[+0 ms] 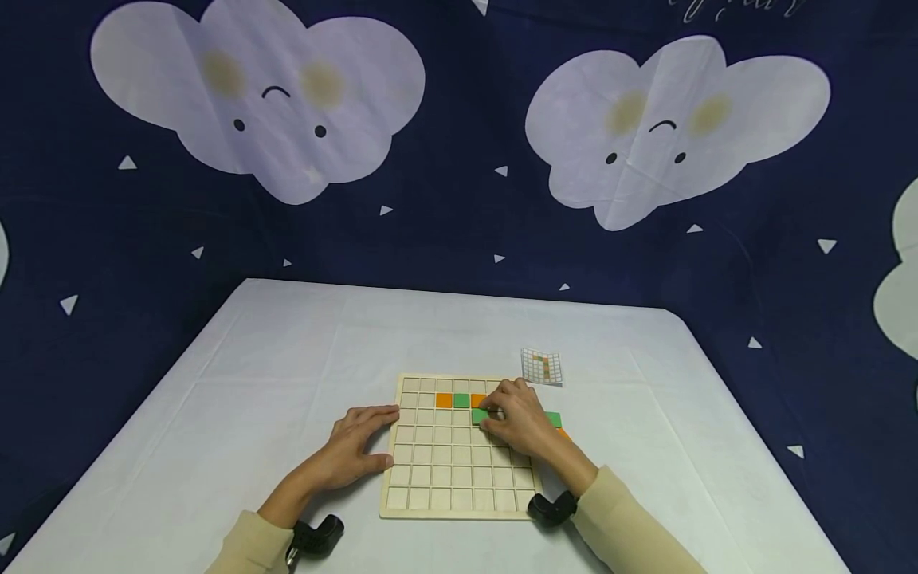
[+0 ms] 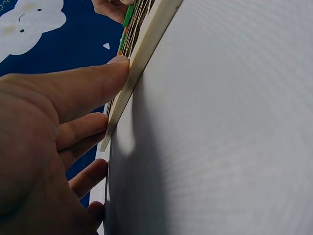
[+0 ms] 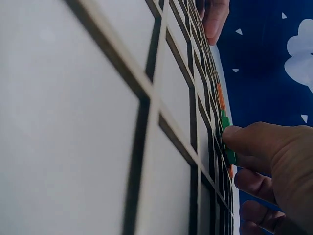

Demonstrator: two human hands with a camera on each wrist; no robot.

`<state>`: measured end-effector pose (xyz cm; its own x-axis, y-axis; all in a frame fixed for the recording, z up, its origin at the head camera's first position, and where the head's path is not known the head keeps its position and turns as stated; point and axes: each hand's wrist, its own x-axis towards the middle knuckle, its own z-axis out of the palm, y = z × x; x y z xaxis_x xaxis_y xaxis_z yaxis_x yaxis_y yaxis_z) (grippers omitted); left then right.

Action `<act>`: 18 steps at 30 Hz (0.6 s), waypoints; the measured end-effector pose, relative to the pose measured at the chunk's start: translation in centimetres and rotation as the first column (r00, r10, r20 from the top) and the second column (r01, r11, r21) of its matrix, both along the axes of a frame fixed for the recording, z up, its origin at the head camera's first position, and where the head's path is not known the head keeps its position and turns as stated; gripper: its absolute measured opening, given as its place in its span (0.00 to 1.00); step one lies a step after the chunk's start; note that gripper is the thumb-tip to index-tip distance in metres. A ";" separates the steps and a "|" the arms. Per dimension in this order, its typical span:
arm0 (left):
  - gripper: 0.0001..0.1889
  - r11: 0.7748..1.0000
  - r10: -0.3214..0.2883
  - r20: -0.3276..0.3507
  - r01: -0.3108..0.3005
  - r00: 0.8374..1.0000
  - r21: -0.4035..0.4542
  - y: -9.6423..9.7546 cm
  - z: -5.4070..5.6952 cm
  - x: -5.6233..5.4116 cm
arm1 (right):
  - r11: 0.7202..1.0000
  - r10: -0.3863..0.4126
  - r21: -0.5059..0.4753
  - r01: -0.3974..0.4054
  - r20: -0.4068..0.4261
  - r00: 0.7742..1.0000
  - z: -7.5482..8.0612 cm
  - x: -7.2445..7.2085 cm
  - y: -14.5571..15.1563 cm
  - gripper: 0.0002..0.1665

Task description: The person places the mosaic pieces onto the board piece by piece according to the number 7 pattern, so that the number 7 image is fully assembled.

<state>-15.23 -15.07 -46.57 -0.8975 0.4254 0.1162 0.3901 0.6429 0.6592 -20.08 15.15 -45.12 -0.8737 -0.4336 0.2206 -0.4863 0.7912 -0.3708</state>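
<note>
Left hand point(image 1: 353, 446): fingers extended, thumb and fingertips against left edge of wooden grid board point(image 1: 430, 513), flat on white surface point(image 1: 287, 351). Board's second row from far side: orange tile point(image 1: 445, 400), green tile point(image 1: 462, 400), second orange tile point(image 1: 476, 400), side by side. Just nearer than that last, second green tile point(image 1: 478, 416), pinched between thumb and finger of right hand point(image 1: 519, 416); whether fully seated, cannot tell. Off far right corner, printed card point(image 1: 539, 367). Right of board, green piece point(image 1: 555, 418) and orange piece point(image 1: 566, 435), partly hidden

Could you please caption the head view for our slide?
Left hand touches gridded board; right hand pinches a green tile.
</note>
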 end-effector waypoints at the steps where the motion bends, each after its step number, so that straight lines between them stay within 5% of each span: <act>1: 0.33 1.000 0.000 0.003 0.000 1.000 0.002 0.0 0.0 0.0 | 1.000 0.001 0.002 -0.001 -0.005 1.000 0.0 0.0 0.0 0.12; 18: 0.33 1.000 0.004 -0.006 -0.004 1.000 -0.001 0.0 -0.2 -0.1 | 0.999 0.020 0.037 -0.017 -0.067 0.998 -0.2 0.0 0.0 0.13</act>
<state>-15.36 -15.09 -46.79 -0.8984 0.4221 0.1216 0.3918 0.6448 0.6564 -20.13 15.19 -45.32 -0.8490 -0.4586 0.2626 -0.5241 0.7942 -0.3074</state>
